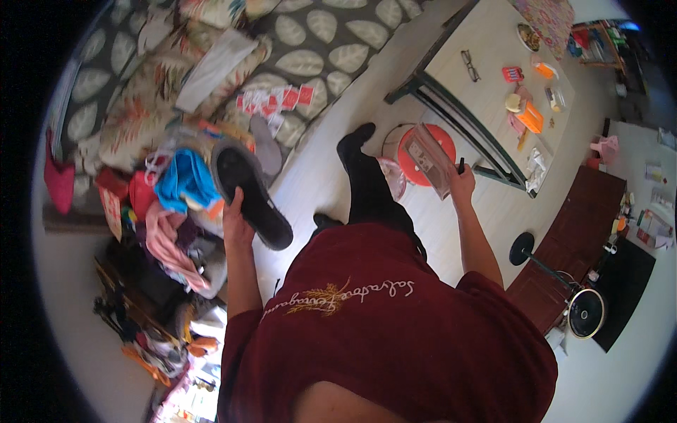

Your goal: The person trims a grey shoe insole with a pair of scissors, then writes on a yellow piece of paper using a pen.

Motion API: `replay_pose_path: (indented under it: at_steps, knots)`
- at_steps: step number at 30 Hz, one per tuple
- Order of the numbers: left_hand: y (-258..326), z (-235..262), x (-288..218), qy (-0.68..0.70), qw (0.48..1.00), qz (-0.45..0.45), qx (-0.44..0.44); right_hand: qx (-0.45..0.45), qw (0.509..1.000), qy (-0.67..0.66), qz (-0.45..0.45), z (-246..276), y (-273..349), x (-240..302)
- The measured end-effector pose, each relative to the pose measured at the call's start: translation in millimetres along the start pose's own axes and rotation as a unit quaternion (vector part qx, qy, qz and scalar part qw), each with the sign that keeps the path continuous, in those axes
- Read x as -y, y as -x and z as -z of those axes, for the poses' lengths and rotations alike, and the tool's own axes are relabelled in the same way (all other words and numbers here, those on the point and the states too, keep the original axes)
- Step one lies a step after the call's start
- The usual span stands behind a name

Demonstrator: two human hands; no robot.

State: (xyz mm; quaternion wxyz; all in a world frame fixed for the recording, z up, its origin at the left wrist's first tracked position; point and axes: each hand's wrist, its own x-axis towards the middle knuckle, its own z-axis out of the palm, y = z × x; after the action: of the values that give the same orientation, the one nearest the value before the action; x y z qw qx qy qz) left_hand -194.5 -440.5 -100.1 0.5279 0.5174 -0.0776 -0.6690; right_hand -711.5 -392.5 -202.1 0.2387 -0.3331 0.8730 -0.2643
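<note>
My left hand [237, 224] is closed on a dark slipper-like shoe [262, 211] with a grey rim, the thumb pressed on its black inside. Just beyond it lies a flat grey piece [266, 146], whose kind I cannot make out. On the other side, my right hand [462, 187] grips the lower end of a clear, flat plastic bag [427, 156], tilted above a red-lidded bucket [451, 144]. A small black item [461, 166] sticks up by the right fingers; its kind is unclear.
A bed or sofa with a leaf-patterned cover [305, 62] is at the upper left, clothes [185, 180] piled beside it. At the upper right stands a table [486, 35] with glasses [470, 65] and food. A pedestal fan [587, 314] is at the right.
</note>
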Motion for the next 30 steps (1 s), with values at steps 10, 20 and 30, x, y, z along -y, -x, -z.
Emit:
replay_pose_path:
  at_steps: [10,20,30]
  knots:
    - [-182,-178,16,-0.062,0.997,0.054,0.001,-0.148,0.985,-0.016,0.085,35,-281,94]
    - [-328,-488,108,-0.239,0.893,0.294,0.242,-0.181,0.977,0.102,-0.045,32,-484,71]
    - [-437,-631,215,-0.418,0.745,0.423,0.301,-0.099,0.985,0.018,-0.138,-5,-396,42]
